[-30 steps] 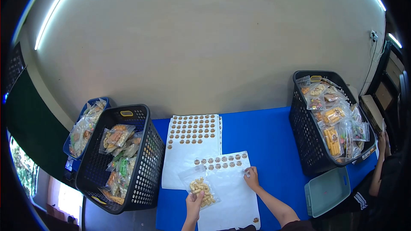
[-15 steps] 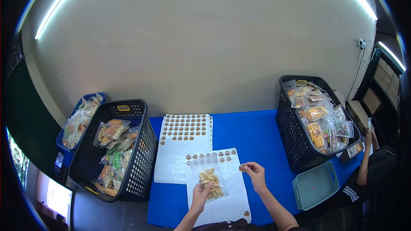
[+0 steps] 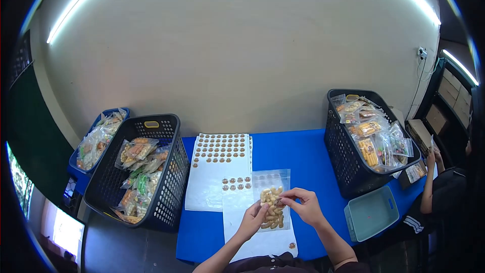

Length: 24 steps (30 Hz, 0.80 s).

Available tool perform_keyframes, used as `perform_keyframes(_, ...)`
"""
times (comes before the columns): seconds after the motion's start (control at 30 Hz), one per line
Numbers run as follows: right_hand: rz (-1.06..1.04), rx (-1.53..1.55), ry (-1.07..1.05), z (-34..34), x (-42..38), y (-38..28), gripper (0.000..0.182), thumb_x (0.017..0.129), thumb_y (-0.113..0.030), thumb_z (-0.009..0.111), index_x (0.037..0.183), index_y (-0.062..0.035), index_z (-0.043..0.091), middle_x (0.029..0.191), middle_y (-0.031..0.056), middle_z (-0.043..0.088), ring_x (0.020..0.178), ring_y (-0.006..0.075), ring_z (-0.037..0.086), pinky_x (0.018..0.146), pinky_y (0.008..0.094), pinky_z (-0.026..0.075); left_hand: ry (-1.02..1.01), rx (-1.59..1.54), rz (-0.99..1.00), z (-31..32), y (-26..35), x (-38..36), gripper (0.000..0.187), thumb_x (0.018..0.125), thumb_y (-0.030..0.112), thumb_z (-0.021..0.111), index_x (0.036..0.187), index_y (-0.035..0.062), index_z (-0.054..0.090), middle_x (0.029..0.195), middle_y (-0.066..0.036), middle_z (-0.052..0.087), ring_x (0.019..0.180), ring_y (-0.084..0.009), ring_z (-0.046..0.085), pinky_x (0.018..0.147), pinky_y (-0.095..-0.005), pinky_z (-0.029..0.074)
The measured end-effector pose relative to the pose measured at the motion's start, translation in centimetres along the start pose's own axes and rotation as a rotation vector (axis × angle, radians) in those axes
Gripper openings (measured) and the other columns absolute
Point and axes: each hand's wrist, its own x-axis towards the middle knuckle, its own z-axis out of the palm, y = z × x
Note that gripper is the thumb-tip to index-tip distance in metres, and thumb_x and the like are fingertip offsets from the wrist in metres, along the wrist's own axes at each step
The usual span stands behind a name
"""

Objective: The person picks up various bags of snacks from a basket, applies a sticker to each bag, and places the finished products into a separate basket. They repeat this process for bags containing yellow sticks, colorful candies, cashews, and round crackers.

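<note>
A clear zip bag of pale curved snacks [image 3: 273, 218] is tilted up in front of me, with my left hand [image 3: 252, 220] closed on its lower left edge. My right hand [image 3: 305, 206] pinches a small round brown sticker [image 3: 280, 203] against the front of the bag; the fingertips partly cover it. Beneath the bag lies a white sticker sheet [image 3: 233, 232], with two short rows of round stickers near its top and a single one at its lower right corner.
A stack of sticker sheets [image 3: 204, 192] lies left on the blue table [image 3: 288, 146]. Dark baskets of bagged snacks stand left [image 3: 174, 172] and right [image 3: 336, 162], with a blue basket [image 3: 76, 164] farther left. A grey-green tray [image 3: 371, 215] sits near another person's arm [image 3: 428, 192].
The bag has moved right and up off the sheet. My right hand has brought the sticker left and onto the bag's front. The view has shifted slightly.
</note>
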Motion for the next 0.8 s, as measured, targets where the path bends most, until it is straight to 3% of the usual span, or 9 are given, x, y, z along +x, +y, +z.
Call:
perform_keyframes(0.3,-0.008,-0.060,0.030,1.6,0.0,-0.3,0.028,0.072,-0.007,0.067,0.097,-0.0003,0.055,0.072,0.0044,0.061,0.064,0.0069,0.055,0.060,0.0196,0.043,0.041,0.064,0.141,0.4,0.8,-0.9,0.033,0.092,0.027,0.038,0.106,-0.0011,0.050,0.089,-0.003,0.056,0.081,-0.0063,0.050,0.072,-0.0211,0.041)
perform_keyframes(0.6,-0.003,-0.026,0.016,1.9,0.2,0.0,0.028,0.072,-0.008,0.068,0.094,0.0006,0.054,0.071,0.0050,0.061,0.062,0.0057,0.052,0.058,0.0187,0.041,0.021,0.083,0.112,-0.1,0.9,-1.4,0.034,0.093,0.026,0.038,0.108,-0.0015,0.049,0.094,-0.006,0.057,0.084,-0.0076,0.052,0.074,-0.0217,0.042)
perform_keyframes(0.8,-0.005,-0.074,0.042,2.2,-0.1,-0.2,0.027,0.071,-0.009,0.069,0.092,0.0004,0.054,0.070,0.0046,0.062,0.061,0.0051,0.051,0.058,0.0185,0.040,-0.024,-0.003,0.072,-0.1,1.1,-1.5,0.034,0.089,0.017,0.048,0.114,-0.0042,0.042,0.099,-0.010,0.056,0.091,-0.0115,0.054,0.078,-0.0235,0.045)
